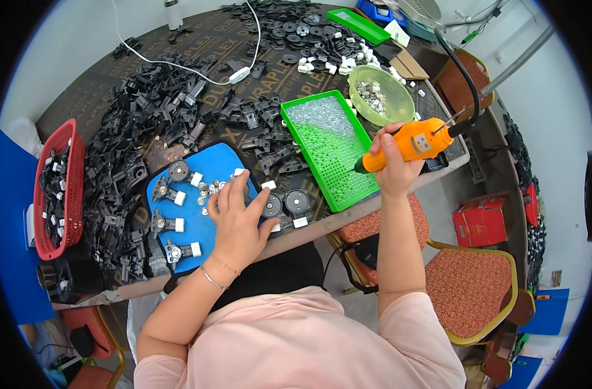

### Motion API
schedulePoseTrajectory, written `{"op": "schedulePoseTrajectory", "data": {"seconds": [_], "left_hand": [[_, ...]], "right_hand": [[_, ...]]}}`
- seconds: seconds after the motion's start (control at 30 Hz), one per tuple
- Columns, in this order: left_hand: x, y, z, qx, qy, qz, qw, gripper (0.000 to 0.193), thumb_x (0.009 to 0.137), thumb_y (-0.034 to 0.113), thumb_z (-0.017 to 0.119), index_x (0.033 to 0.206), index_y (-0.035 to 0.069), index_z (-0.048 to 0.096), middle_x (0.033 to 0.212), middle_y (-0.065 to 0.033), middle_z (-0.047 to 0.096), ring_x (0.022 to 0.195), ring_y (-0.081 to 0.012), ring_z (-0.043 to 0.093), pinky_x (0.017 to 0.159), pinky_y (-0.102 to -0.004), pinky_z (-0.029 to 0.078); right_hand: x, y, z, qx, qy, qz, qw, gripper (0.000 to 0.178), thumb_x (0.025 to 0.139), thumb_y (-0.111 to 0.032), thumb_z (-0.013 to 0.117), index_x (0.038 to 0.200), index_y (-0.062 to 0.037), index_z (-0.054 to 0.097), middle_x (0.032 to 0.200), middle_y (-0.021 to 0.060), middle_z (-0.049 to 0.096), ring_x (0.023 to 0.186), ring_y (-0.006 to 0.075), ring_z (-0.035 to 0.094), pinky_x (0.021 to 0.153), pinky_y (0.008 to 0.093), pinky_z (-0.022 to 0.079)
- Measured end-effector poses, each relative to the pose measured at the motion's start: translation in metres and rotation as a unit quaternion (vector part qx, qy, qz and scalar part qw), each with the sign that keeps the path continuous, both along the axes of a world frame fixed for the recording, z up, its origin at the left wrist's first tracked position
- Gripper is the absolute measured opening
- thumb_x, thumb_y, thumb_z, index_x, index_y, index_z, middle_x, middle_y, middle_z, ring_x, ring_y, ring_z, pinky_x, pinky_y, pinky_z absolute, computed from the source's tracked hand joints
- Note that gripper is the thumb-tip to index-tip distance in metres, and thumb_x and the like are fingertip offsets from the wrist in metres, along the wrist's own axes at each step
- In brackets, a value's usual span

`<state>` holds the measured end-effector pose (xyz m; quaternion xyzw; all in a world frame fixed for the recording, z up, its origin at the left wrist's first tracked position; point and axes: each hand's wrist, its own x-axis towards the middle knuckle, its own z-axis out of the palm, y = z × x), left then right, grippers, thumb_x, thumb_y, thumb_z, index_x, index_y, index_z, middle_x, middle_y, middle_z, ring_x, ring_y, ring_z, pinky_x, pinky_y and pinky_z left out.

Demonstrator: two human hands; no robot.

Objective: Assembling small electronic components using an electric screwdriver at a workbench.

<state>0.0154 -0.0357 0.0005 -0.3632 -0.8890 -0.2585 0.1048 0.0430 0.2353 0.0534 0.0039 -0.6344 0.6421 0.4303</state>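
My right hand [398, 170] grips an orange electric screwdriver [414, 142], its dark tip pointing left over the right side of a green perforated tray [338, 172]. Small silvery screws [322, 115] fill the tray's far end. Over the right part of a blue mat [208, 161], my left hand [236, 222] has its fingers spread. A black part and a white block lie partly hidden beneath those fingers; whether they are touched I cannot tell. Small round metal pieces [205, 194] lie beside the fingertips. Several black brackets with white blocks [169, 224] line the mat's left side.
Black plastic parts [121, 168] are heaped to the left. Two black wheels [297, 201] rest right of the mat. A pale green bowl [400, 97] holds metal pieces; a red basket [75, 194] stands far left. A white cable [173, 65] crosses the table; chairs [468, 292] stand right.
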Motion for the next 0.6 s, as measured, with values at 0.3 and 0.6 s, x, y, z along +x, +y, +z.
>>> {"op": "schedulePoseTrajectory", "data": {"seconds": [0.3,0.6], "left_hand": [[0.025,-0.068,0.025,-0.014,-0.044,0.043,0.998,0.062,0.064,0.032,0.081,0.119,0.013,0.058,0.135,-0.0136,0.041,0.124,-0.033,0.035,0.102,-0.0488,0.019],[0.016,-0.161,0.04,-0.053,-0.081,0.133,0.986,0.069,0.051,0.023,0.086,0.114,0.013,0.06,0.123,-0.0079,0.05,0.117,-0.0296,0.042,0.1,-0.0484,0.023]], "right_hand": [[-0.008,-0.002,-0.001,-0.022,0.01,0.019,1.0,0.018,0.084,0.001,0.059,0.1,-0.0018,0.052,0.079,0.009,0.056,0.063,0.0174,0.055,0.059,0.029,0.046],[0.006,-0.043,0.044,-0.064,0.069,0.236,0.967,0.023,0.086,-0.017,0.06,0.102,-0.003,0.049,0.093,0.0103,0.049,0.073,0.0168,0.052,0.065,0.0281,0.045]]}}
